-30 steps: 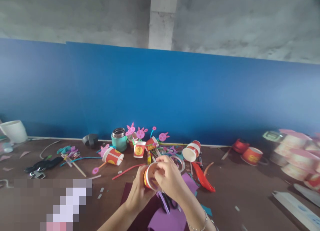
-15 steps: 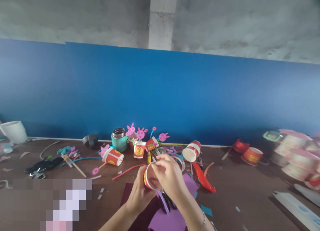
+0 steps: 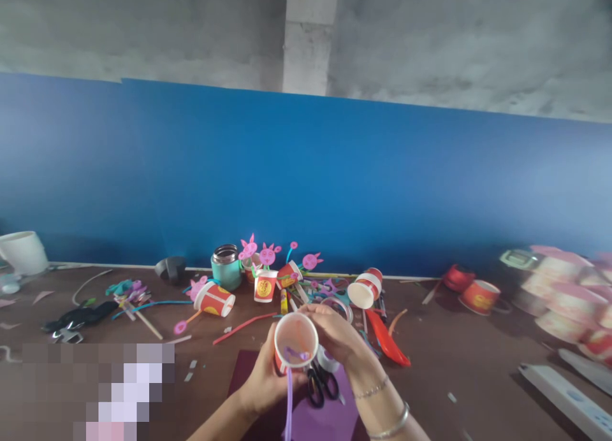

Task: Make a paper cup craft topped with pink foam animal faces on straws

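Observation:
My left hand (image 3: 264, 377) is wrapped round a red and white paper cup (image 3: 295, 341), whose open mouth faces me. A purple strip (image 3: 289, 396) lies across the inside of the cup and hangs down over its rim. My right hand (image 3: 335, 336) rests beside and behind the cup's right rim, fingers curled against it. Black-handled scissors (image 3: 321, 382) lie on purple paper (image 3: 329, 419) just below my right hand.
Further paper cups (image 3: 215, 299), pink paper pig faces on sticks (image 3: 268, 255), a teal jar (image 3: 226, 266), a red scoop (image 3: 387, 344) and coloured scraps litter the brown table (image 3: 468, 371). A white pot (image 3: 21, 251) stands far left. Stacked bowls (image 3: 568, 294) crowd the right. A blue wall rises behind.
My right hand has come away from the cup's mouth and moved to its right side. The cup now tilts its opening toward me, with the purple strip hanging out.

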{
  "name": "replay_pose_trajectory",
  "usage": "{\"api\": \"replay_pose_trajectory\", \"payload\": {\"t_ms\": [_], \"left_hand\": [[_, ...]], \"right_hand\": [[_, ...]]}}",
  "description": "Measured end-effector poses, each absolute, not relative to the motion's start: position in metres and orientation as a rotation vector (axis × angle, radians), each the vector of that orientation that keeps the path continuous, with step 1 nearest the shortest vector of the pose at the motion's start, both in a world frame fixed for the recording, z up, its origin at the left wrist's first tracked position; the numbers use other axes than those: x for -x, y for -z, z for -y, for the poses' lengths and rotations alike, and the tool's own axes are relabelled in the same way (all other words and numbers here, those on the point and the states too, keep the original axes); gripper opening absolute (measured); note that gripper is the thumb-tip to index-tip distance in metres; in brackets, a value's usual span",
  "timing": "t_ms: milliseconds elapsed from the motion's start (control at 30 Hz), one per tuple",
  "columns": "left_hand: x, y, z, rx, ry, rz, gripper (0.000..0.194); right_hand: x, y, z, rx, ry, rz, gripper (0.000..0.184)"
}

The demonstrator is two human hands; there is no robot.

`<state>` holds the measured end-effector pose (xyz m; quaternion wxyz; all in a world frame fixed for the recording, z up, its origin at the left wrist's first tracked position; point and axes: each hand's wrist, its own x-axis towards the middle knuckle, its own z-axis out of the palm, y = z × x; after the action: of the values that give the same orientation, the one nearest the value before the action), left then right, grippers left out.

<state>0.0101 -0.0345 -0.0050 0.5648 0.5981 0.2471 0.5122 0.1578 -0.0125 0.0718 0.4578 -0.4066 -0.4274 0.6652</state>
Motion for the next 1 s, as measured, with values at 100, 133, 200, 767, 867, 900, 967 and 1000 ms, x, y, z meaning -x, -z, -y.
{"api": "replay_pose_trajectory", "payload": {"t_ms": [100, 133, 200, 767, 867, 900, 967, 1000], "left_hand": [[-0.011, 0.004, 0.035, -1.432, -1.238, -0.629, 0.070], [-0.011, 0.004, 0.035, -1.453, -1.236, -0.628, 0.070], [-0.012, 0.004, 0.037, -1.496, -1.221, -0.601, 0.072], [-0.006, -0.016, 0.038, -1.296, -1.012, -0.404, 0.084], [-0.007, -0.012, 0.037, -1.347, -1.168, -0.459, 0.082], [-0.006, -0.010, 0.036, -1.370, -1.236, -0.521, 0.076], [-0.003, -0.005, 0.032, -1.430, -1.376, -0.691, 0.062], [-0.002, -0.003, 0.030, -1.481, -1.449, -0.764, 0.057]], "right_hand": [[-0.150, -0.078, 0.016, 1.041, -1.407, 1.054, 0.018], [-0.149, -0.080, 0.017, 1.056, -1.323, 1.059, 0.020], [-0.148, -0.082, 0.017, 1.095, -1.193, 1.061, 0.024], [-0.166, -0.113, 0.039, 1.258, -0.589, 1.959, 0.006], [-0.163, -0.108, 0.036, 1.295, -0.505, 1.922, 0.007], [-0.162, -0.107, 0.035, 1.304, -0.476, 1.914, 0.008], [-0.163, -0.105, 0.032, 1.324, -0.419, 1.906, 0.009], [-0.163, -0.104, 0.032, 1.331, -0.395, 1.904, 0.009]]}}
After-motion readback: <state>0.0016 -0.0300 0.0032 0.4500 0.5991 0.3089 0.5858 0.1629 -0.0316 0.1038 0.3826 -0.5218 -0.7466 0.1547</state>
